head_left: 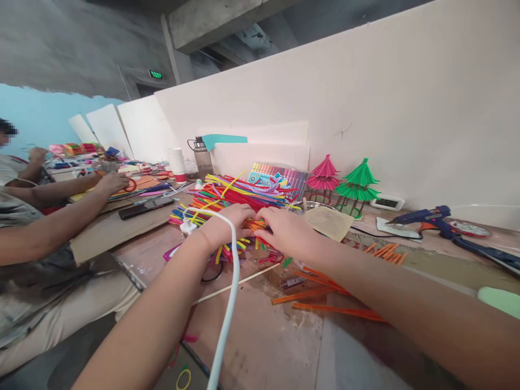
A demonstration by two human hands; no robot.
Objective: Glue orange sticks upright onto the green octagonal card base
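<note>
A big pile of coloured pipe cleaners lies on the table in front of me. Both hands reach into its near side. My left hand has its fingers curled over some orange pipe cleaners. From the right, my right hand closes thumb and fingers on the same orange bundle, close to the left fingertips. Part of what they grip is hidden by the fingers. A white cable passes over my left wrist, with a white plug beside the pile. Below my right forearm lie loose orange pipe cleaners.
Behind the pile stand a marker set, a pink pagoda-like model and a green one. A blue glue gun lies at right. At left, a co-worker's hand is near a phone. A thin stick lies nearby.
</note>
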